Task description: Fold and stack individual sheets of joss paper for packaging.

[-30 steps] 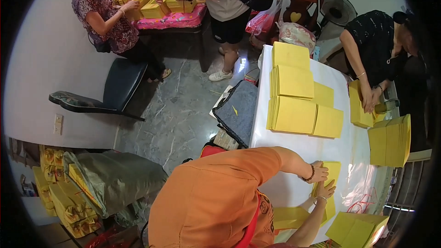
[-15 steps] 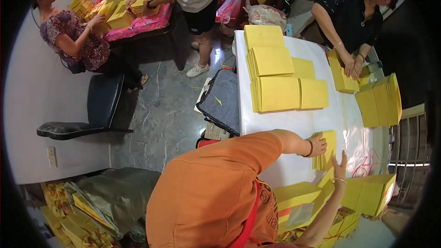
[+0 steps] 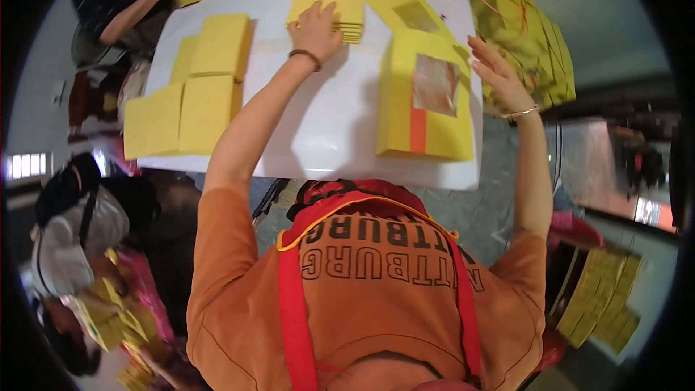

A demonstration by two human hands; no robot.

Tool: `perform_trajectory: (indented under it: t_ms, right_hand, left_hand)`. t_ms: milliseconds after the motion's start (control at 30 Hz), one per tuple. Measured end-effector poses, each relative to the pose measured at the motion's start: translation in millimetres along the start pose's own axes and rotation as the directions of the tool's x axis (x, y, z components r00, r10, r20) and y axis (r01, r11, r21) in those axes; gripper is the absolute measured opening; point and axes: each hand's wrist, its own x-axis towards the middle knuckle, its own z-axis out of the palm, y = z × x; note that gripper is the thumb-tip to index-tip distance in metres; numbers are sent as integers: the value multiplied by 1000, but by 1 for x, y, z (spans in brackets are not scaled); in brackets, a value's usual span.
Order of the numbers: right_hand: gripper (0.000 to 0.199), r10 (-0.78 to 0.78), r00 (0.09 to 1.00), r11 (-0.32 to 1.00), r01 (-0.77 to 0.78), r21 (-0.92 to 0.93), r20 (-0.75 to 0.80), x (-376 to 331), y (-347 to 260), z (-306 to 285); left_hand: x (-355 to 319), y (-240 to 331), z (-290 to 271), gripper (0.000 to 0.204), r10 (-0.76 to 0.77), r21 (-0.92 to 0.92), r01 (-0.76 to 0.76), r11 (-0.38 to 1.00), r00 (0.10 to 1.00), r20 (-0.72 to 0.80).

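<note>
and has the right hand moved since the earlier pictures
Yes: judged against the white-covered table, the right hand has moved rightward, away from the stack of yellow paper, to the table's right edge.

Wearer's two hands [image 3: 499, 76], two bracelets [image 3: 521, 111], two red straps [image 3: 293, 311], one white table [image 3: 340, 105], one yellow stack [image 3: 347, 7] under left hand [image 3: 317, 32].

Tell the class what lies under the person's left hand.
A small stack of yellow paper, its layered near edge showing right of the left hand, on the white-covered table. The paper directly beneath the hand, and the table below the stack, cannot be seen.
</note>
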Motion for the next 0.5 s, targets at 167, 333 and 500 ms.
perform_trajectory:
  t_ms: [167, 333, 500]
  right_hand:
    - [46, 66, 963, 986, -22, 168, -262, -52, 58, 36]
    - [23, -248, 960, 936, 203, -288, -128, -65, 59, 52]
    - [17, -227, 974, 946, 215, -241, -22, -64, 69, 58]
  left_hand:
    - [-52, 53, -28, 32, -9, -744, 265, 614, 944, 329]
    - [-102, 92, -42, 30, 511, -531, -458, 713, 858, -53]
    - [-115, 105, -43, 33, 735, -494, -624, 605, 677, 44]
